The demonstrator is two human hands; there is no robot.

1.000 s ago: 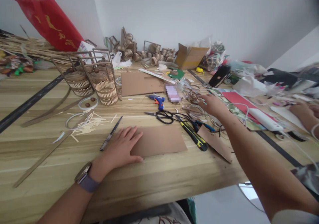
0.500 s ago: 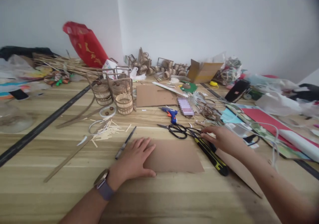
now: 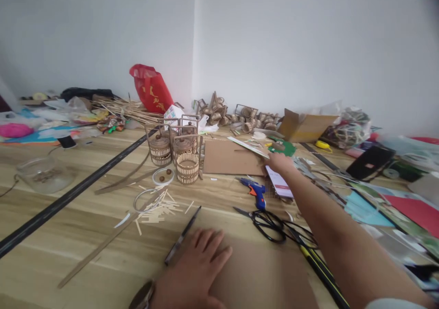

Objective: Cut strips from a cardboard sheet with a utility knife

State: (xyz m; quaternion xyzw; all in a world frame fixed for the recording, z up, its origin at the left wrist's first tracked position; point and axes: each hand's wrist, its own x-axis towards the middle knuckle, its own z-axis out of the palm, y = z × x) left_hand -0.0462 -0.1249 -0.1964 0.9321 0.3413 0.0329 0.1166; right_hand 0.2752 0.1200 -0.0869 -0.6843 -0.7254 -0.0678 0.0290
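My left hand (image 3: 200, 270) lies flat with fingers spread on a brown cardboard piece (image 3: 260, 272) at the front. Just left of it is a dark pen (image 3: 183, 235). Reaching far forward, my right hand (image 3: 280, 161) has its fingers closed at the near end of a long, flat white strip (image 3: 247, 147). That strip rests across another cardboard sheet (image 3: 228, 160); the fingertips are partly hidden. Below the right hand lie a phone (image 3: 279, 181) and a blue glue gun (image 3: 254, 192). Black-handled scissors (image 3: 269, 226) and a yellow-black utility knife (image 3: 318, 265) are nearer me.
Small bamboo baskets (image 3: 188, 168) with handles stand left of centre, beside short wooden sticks (image 3: 156, 210) and rings. An open cardboard box (image 3: 308, 126), a red bag (image 3: 152, 89) and more small baskets (image 3: 217, 110) line the wall. Coloured paper (image 3: 411, 210) lies at right.
My right hand has moved from beside the scissors and knife forward to the white strip. My left hand stays on the cardboard. The camera view has tilted up and turned left.
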